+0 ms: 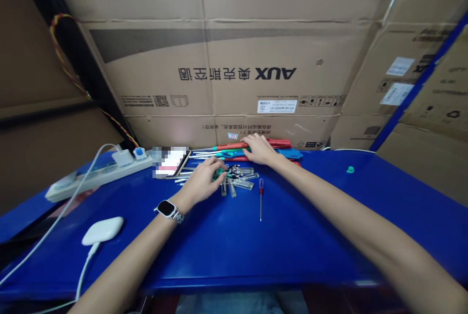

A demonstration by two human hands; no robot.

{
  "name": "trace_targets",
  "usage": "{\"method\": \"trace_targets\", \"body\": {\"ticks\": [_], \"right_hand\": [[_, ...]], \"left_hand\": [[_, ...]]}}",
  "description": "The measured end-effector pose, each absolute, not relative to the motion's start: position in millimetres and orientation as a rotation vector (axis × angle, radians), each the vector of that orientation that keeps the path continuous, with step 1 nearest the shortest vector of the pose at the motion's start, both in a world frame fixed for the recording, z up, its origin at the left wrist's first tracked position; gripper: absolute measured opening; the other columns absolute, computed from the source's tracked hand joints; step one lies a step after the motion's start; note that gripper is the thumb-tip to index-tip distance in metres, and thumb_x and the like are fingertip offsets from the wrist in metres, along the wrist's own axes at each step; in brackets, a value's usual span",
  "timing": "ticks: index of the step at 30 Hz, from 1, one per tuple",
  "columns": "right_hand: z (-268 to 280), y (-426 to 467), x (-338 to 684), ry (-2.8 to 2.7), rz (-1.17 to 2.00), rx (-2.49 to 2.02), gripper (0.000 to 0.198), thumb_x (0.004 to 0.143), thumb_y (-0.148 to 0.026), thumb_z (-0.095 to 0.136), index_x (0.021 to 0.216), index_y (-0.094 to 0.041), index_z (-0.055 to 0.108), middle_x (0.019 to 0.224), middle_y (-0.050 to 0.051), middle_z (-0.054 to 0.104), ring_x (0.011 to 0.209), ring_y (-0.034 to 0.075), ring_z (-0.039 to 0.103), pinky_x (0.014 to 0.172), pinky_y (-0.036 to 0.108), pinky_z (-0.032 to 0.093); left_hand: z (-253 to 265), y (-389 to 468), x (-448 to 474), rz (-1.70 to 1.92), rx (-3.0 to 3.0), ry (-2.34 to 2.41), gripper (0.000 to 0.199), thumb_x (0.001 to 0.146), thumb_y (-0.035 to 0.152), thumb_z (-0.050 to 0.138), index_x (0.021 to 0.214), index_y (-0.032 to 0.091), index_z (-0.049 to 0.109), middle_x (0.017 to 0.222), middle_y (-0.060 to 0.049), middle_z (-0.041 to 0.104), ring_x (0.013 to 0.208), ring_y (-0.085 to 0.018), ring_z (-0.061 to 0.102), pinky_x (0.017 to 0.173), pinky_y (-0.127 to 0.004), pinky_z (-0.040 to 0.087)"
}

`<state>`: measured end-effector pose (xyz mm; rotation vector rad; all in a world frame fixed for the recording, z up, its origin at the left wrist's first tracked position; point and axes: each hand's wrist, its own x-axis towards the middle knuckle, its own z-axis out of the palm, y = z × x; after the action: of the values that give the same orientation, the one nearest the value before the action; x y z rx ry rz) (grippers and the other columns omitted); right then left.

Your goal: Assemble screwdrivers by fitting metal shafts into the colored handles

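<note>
My left hand (203, 180), a watch (167, 208) on its wrist, reaches into a pile of small clear plastic fuel tanks (243, 184) with thin metal parts. Its fingers are curled together, with a bit of green at the tips; what they pinch is hidden. Farther back, my right hand (260, 149) closes over a row of long-nosed lighters, its fingers bent around a blue lighter (290, 153) beside a red lighter (280, 143). Metal nozzles (203, 154) point left from this row. A small screwdriver (261, 191) with a red and purple handle lies in front of the pile.
A phone (186, 160) lies left of the nozzles. Farther left are a power strip (98, 177) with plugs and a white earphone case (103, 230) on a cable. A small green piece (350, 169) lies right on the blue table (292, 241). Cardboard (234, 46) walls the back.
</note>
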<state>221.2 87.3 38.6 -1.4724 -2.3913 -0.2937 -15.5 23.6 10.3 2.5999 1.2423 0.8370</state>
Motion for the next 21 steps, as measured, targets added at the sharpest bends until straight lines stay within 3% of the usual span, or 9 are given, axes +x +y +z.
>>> {"method": "trace_targets", "body": {"ticks": [3,9,15,17,21], "right_hand": [[46,105,199,-2.448,-0.351,-1.562,0.038,0.091,-0.029,0.051,0.125,-0.016,0.062,0.121,0.016,0.067,0.113,0.032,0.051,0.091,0.043,0.037],[46,121,182,-2.493,-0.363,-1.657,0.023,0.087,-0.026,0.057,0.1,-0.014,0.072,0.1,0.019,0.073,0.105,0.034,0.052,0.086,0.043,0.036],[46,107,191,-2.508,-0.396,-1.56,0.033,0.097,-0.031,0.045,0.112,-0.016,0.07,0.117,0.015,0.069,0.11,0.031,0.049,0.09,0.042,0.033],[47,94,201,-2.45,-0.41,-1.467,0.035,0.098,-0.032,0.044,0.118,-0.015,0.068,0.117,0.015,0.069,0.109,0.031,0.048,0.09,0.043,0.032],[41,51,218,-2.291,-0.347,-1.334,0.035,0.098,-0.036,0.047,0.119,-0.017,0.067,0.113,0.014,0.07,0.103,0.03,0.05,0.086,0.042,0.035]], "left_hand": [[3,22,-28,0.863,2.51,1.295,0.024,0.093,0.038,0.049,0.1,0.021,0.065,0.11,-0.008,0.062,0.102,-0.026,0.062,0.092,-0.043,0.049],[-4,22,-37,0.895,2.432,1.276,0.024,0.093,0.04,0.051,0.101,0.021,0.064,0.111,-0.009,0.061,0.105,-0.027,0.061,0.095,-0.043,0.048],[1,18,-35,1.034,2.356,1.319,0.021,0.093,0.038,0.052,0.101,0.021,0.063,0.11,-0.008,0.062,0.109,-0.027,0.059,0.096,-0.043,0.045],[5,17,-33,1.149,2.288,1.318,0.02,0.092,0.037,0.052,0.097,0.02,0.063,0.105,-0.008,0.064,0.103,-0.025,0.06,0.091,-0.04,0.047],[13,16,-26,1.358,1.881,1.283,0.025,0.09,0.043,0.057,0.088,0.018,0.061,0.082,-0.004,0.066,0.073,-0.018,0.062,0.068,-0.03,0.048]]}}
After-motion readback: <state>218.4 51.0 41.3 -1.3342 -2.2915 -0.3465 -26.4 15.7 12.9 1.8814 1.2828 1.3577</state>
